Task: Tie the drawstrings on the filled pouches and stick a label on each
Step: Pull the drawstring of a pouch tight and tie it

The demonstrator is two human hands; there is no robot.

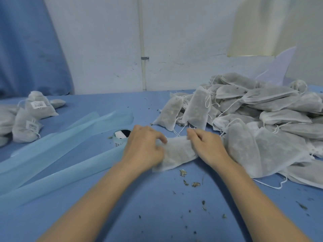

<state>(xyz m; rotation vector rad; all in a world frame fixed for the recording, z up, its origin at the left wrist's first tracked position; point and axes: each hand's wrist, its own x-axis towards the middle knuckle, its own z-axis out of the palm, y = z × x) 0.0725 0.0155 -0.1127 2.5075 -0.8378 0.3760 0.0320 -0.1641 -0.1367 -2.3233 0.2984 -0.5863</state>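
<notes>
At the centre of the frame both hands held one filled pouch [176, 152] flat on the blue table [157, 206], the left hand [143, 149] curled over its left end and the right hand [204, 145] pinching its right end. Whether either held the drawstring could not be told. The pouch appeared untied, so a tilt or a hard pull would likely spill more crumbs [185, 179], and loose strings from the heap [262, 119] at right, just beside it, could snag.
</notes>
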